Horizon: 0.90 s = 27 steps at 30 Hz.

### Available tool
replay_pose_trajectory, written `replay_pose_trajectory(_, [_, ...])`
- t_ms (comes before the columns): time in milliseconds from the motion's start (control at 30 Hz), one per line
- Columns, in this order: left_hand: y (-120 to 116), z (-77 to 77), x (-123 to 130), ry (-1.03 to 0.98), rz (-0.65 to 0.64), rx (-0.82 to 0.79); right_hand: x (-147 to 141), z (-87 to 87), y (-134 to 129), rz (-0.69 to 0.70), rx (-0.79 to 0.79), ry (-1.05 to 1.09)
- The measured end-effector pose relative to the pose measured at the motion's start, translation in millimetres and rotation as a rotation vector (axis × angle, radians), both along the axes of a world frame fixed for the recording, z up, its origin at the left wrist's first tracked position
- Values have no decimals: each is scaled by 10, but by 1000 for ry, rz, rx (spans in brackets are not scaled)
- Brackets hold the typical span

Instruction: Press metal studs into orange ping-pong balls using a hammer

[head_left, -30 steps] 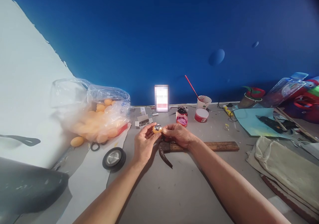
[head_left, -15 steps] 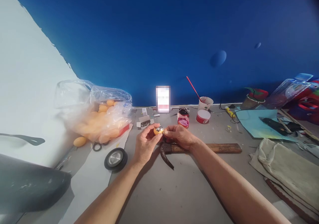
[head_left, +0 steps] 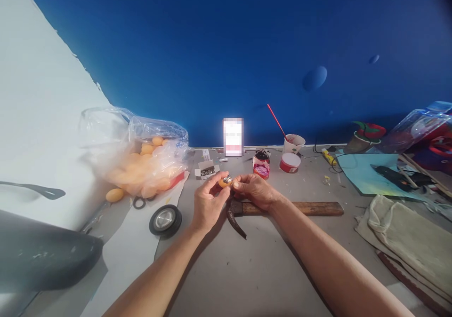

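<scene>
Between the fingers and thumb of my left hand [head_left: 211, 199] is a small orange ball [head_left: 222, 184], its upper part covered with shiny silver studs [head_left: 228, 178]. My right hand [head_left: 256, 190] is closed in a pinch against the ball's right side; whatever its fingertips hold is too small to make out. Below both hands lies a claw hammer [head_left: 303, 208], its wooden handle pointing right and partly behind my right wrist. Just beyond my left hand stands an opened small box [head_left: 207, 171] with dark shiny bits inside.
A clear plastic bag [head_left: 141, 166] of orange balls is at left, one loose ball [head_left: 115, 195] beside it. Nearby lie a small black wheel [head_left: 165, 220] and a black ring [head_left: 139, 202]. Behind are a paper cup [head_left: 294, 143] and red tub [head_left: 290, 162]; cloth gloves [head_left: 406, 232] lie right.
The ball has turned slightly in my left hand, so its studded part faces more to the right. My right hand stays pinched beside it. The whole view has shifted a little.
</scene>
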<state>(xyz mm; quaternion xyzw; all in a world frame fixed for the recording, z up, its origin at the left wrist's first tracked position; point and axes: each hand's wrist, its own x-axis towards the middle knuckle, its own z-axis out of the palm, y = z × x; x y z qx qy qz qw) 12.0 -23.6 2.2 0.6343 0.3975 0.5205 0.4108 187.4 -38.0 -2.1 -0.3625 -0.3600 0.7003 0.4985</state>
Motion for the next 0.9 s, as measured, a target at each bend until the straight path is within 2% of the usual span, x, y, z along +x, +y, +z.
replay_pose_trajectory(300, [-9, -24, -31, 82, 23, 174, -10, -16, -6, -9, 13, -28])
replay_pose_trajectory(633, [56, -82, -68, 230, 20, 455, -10, -14, -21, -6, 1, -49])
replay_pose_trajectory(767, [64, -115, -46, 245, 42, 447, -17, -9, -17, -1, -8, -38])
replay_pose_trajectory(900, [44, -104, -27, 250, 61, 359, -19, 12, -17, -12, 4, -72])
